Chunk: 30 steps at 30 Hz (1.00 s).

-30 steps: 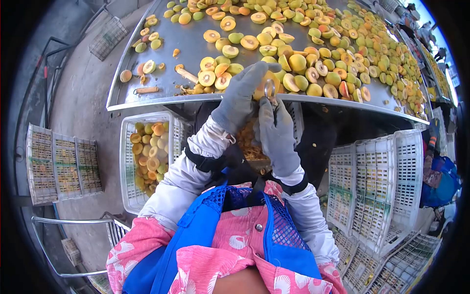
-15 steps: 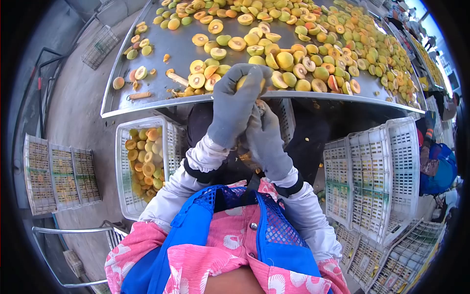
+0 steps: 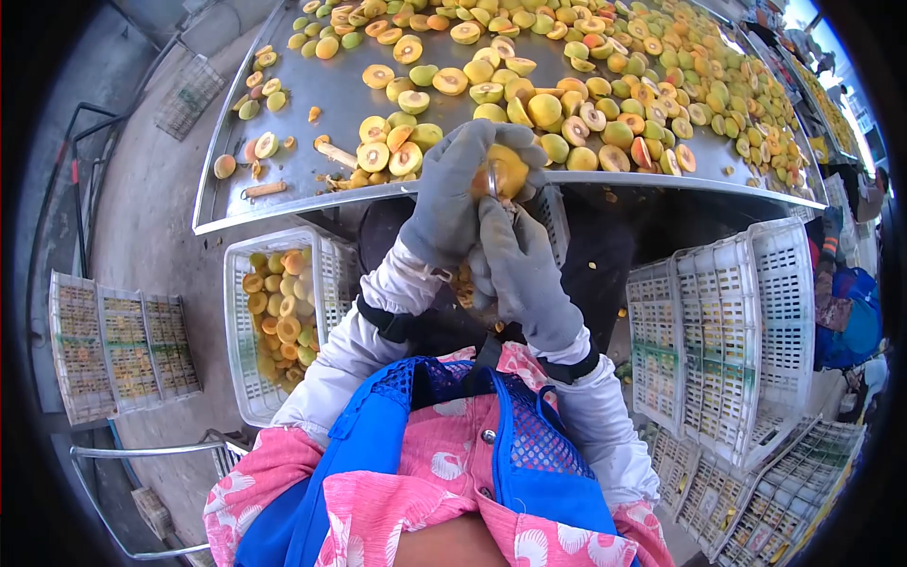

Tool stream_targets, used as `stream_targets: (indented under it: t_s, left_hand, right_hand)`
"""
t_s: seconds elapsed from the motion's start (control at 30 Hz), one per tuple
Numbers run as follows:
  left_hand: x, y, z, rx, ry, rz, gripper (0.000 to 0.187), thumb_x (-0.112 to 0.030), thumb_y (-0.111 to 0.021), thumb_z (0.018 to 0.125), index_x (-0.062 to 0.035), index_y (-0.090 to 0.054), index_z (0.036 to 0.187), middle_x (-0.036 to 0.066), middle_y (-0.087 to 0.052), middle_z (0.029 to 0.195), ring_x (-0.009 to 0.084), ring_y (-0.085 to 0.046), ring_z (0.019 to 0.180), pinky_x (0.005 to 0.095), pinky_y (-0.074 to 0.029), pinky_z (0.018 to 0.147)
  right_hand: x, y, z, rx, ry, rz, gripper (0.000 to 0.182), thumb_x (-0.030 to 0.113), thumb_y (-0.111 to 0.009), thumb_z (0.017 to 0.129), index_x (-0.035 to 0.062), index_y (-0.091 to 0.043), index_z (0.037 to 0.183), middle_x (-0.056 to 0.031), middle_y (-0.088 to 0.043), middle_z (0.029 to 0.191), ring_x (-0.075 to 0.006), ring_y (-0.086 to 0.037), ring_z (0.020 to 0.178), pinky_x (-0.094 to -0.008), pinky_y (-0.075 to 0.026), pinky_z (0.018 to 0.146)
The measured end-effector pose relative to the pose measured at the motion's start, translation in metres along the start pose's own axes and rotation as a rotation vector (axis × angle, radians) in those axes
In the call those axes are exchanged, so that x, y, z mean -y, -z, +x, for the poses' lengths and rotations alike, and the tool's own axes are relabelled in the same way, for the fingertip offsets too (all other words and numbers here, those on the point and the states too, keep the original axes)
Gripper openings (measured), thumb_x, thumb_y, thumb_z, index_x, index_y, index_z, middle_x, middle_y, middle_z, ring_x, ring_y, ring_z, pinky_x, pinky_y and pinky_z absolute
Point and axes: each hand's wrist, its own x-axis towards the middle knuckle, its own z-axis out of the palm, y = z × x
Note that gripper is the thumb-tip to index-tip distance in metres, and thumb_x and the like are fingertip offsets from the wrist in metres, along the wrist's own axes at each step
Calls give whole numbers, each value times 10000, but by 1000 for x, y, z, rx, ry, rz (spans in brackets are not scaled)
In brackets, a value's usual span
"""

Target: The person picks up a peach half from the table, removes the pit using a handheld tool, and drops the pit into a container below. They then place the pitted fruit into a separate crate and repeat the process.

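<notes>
A yellow peach half (image 3: pixel 511 174) sits in my left hand (image 3: pixel 446 200), the grey-gloved fingers curled round its far side. My right hand (image 3: pixel 529 281), also gloved in grey, is closed just below and to the right. From its thumb and fingertips rises a small pitting tool with a thin curved metal blade (image 3: pixel 492 180), which touches the peach half. The tool's handle is hidden in the glove. Just beyond both hands, the metal table (image 3: pixel 326 99) carries many cut peach halves (image 3: pixel 405 158), some with their pits showing.
Wooden-handled tools (image 3: pixel 265 190) lie near the table's front edge. A white crate (image 3: pixel 248 364) of peach halves stands left of my legs. More crates are at the far left (image 3: pixel 123 345) and right (image 3: pixel 723 340). Another person (image 3: pixel 850 317) is at the far right.
My left hand has turned, bringing the peach half into clear view. My right hand has dropped slightly, and the tool's metal blade now shows against the fruit.
</notes>
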Motion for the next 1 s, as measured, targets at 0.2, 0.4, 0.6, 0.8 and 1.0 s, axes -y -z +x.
stream_targets:
  t_s: [0.2,0.4,0.6,0.8,1.0]
  left_hand:
    - [5,8,-1,-82,53,112,363,-334,-485,994,8,-606,1007,143,-663,821,190,-642,674,300,-542,595]
    - [18,4,0,-304,36,367,310,-297,-582,935,-2,-674,907,90,-673,740,120,-601,652,281,-496,588]
    - [31,26,-19,-160,-48,594,303,-296,-620,921,-6,-699,884,49,-676,715,95,-601,671,264,-489,618]
    - [48,50,-31,-156,22,69,353,-310,-596,913,18,-688,821,67,-662,700,112,-592,659,294,-498,637]
    - [46,60,-37,-140,13,195,308,-284,-597,913,-4,-671,806,23,-629,715,85,-540,659,291,-481,610]
  right_hand:
    - [12,19,4,299,-400,169,372,483,-431,1004,157,-466,829,43,-339,540,-83,-280,375,-259,-244,342]
    - [-16,36,15,249,-623,441,377,569,-417,962,226,-431,807,91,-267,596,-81,-257,433,-268,-239,389]
    - [-33,51,9,781,-512,663,434,557,-367,992,137,-452,927,72,-329,571,-24,-212,364,-193,-213,286]
    - [-53,44,20,732,-470,470,402,528,-375,1002,133,-425,943,54,-344,578,-36,-252,374,-190,-252,287]
    - [-67,32,22,778,-494,567,412,544,-367,999,145,-421,908,63,-317,555,-41,-240,368,-191,-227,286]
